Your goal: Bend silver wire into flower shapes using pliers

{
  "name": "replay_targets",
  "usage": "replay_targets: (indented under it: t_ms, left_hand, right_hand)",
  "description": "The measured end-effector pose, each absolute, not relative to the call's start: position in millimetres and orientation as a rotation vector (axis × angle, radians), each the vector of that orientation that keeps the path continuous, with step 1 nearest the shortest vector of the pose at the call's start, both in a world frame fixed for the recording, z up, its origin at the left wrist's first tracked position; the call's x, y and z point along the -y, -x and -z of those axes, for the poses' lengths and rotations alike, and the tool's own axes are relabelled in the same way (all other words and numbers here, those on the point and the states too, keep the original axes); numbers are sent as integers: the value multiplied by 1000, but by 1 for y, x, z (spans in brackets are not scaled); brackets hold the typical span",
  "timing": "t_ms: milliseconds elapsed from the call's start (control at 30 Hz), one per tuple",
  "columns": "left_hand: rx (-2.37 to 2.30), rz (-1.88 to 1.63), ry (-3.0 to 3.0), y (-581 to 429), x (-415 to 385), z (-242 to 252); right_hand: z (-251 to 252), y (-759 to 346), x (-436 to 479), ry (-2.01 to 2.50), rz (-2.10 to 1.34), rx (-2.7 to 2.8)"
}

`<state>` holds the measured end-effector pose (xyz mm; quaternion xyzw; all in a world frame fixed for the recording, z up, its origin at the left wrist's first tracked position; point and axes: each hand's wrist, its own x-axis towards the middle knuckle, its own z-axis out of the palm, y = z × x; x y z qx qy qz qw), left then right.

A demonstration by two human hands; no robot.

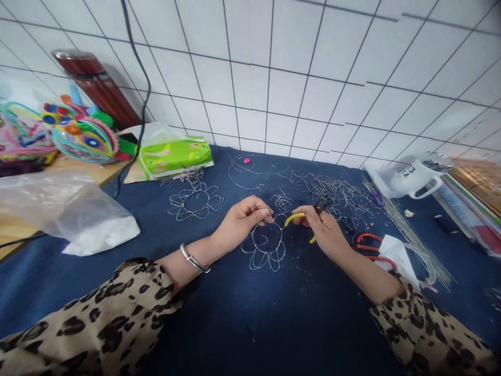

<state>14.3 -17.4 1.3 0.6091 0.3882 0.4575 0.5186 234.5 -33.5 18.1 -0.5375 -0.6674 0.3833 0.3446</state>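
Note:
My left hand (pixel 250 216) pinches the upper edge of a flower-shaped wire frame (pixel 267 253), a ring with looped petals and small pink marks along it. The frame hangs just over the dark blue cloth (pixel 250 318). In my right hand (pixel 323 227) is a pair of pliers (pixel 296 216) with yellow handles, its dark jaws pointing up and away from the frame. One yellow handle reaches close to the ring's right side. A second wire flower (pixel 195 202) lies on the cloth to the left of my left hand.
A pile of wire scraps (pixel 332 190) lies beyond my right hand. Red-handled scissors (pixel 370 243), straight wires (pixel 415 235) and a white mug (pixel 420 177) are at right. A green tissue pack (pixel 176 156), plastic bag (pixel 78 203) and red thermos (pixel 97 86) stand left. A tiled wall (pixel 250 83) closes the back.

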Motion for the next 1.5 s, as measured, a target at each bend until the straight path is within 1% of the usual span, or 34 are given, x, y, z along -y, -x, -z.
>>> replay_targets:
  t_ms: [100,267,367,567,733,867,1067,1333,1500]
  left_hand:
    - [-955,-1083,-1479,-13,16,-1]
    - [-977,-1079,-1510,-11,15,-2]
    - [-971,-1075,-1514,-10,14,-1]
    - [-1002,-1110,-1546,-11,14,1]
    - [-1007,-1103,-1516,-11,14,0]
    - [-1003,-1099,-1477,-12,14,0]
    - [-965,-1089,-1469,-13,14,2]
    - [-972,-1094,-1526,-14,15,4]
    - [-961,-1075,-1558,-14,15,3]
  right_hand:
    - [-17,-232,36,1461,-877,1801]
    - [-35,-234,40,1332,-944,1771]
    - [-44,-238,41,1373,-768,1828]
    - [-20,-235,40,1550,-781,1951]
    - [-8,-236,44,1492,-732,2074]
    - [-7,-237,45,1327,-546,2324]
    - [-6,-235,42,1453,-188,2541]
    - [-8,-234,46,1523,271,2559]
    - [-12,-233,46,1484,371,2567]
